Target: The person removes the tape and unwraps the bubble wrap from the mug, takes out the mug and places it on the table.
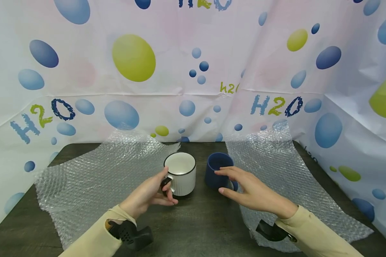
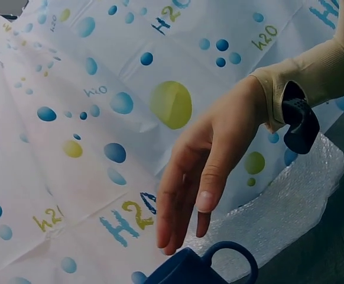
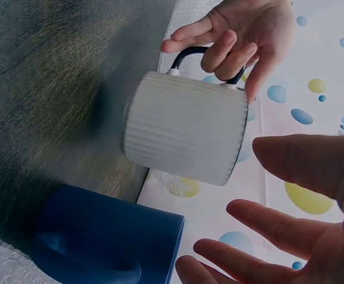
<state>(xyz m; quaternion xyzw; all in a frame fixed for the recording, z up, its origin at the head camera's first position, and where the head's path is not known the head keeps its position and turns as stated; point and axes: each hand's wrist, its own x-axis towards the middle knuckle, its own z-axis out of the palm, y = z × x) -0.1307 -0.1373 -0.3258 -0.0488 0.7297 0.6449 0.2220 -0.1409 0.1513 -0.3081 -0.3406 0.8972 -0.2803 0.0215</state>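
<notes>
A white ribbed mug (image 1: pixel 186 182) with a dark rim stands upright in front of me. My left hand (image 1: pixel 149 192) grips its dark handle, fingers curled through it, as the right wrist view also shows. The mug (image 3: pixel 187 127) appears slightly raised off the table there. A blue mug (image 1: pixel 212 175) stands to its right, its handle toward the right. Over this mug's rim and handle side, my right hand (image 1: pixel 251 191) hovers with fingers spread and holds nothing. In the left wrist view that hand (image 2: pixel 213 157) hangs just above the blue mug (image 2: pixel 187 269).
Sheets of bubble wrap lie on both sides, one on the left (image 1: pixel 93 182) and one on the right (image 1: pixel 263 164). Beneath them is a dark wood-grain table (image 1: pixel 199 232). A white curtain (image 1: pixel 193 35) with coloured dots closes off the back and sides.
</notes>
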